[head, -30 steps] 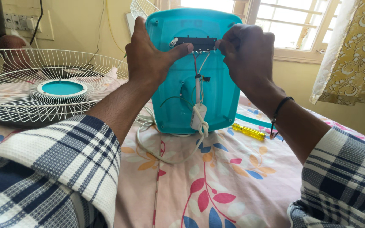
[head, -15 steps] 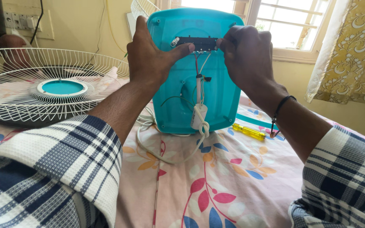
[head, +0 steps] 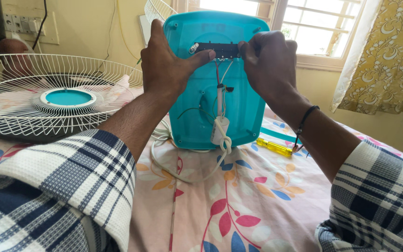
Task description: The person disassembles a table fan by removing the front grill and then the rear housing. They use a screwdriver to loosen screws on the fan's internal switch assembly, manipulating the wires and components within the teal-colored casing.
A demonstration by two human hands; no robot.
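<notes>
A turquoise plastic fan base (head: 239, 107) stands on its edge on the flowered bedsheet, underside toward me. Near its top runs a narrow black switch strip (head: 218, 48) with thin wires hanging from it down to a white cord (head: 220, 133). My left hand (head: 166, 65) wraps the base's left edge, its thumb pressed on the strip's left end. My right hand (head: 267, 63) pinches the strip's right end with bunched fingers. Both forearms wear checked sleeves.
A white wire fan guard (head: 47, 100) with a turquoise centre lies at the left. A yellow-handled screwdriver (head: 274, 147) lies on the flowered sheet (head: 239, 205) right of the base. A window and a yellow curtain (head: 388, 56) are behind. A wall socket panel (head: 24, 23) is at upper left.
Both hands stay on the black strip at the top of the base; only slight shifts of fingers and view.
</notes>
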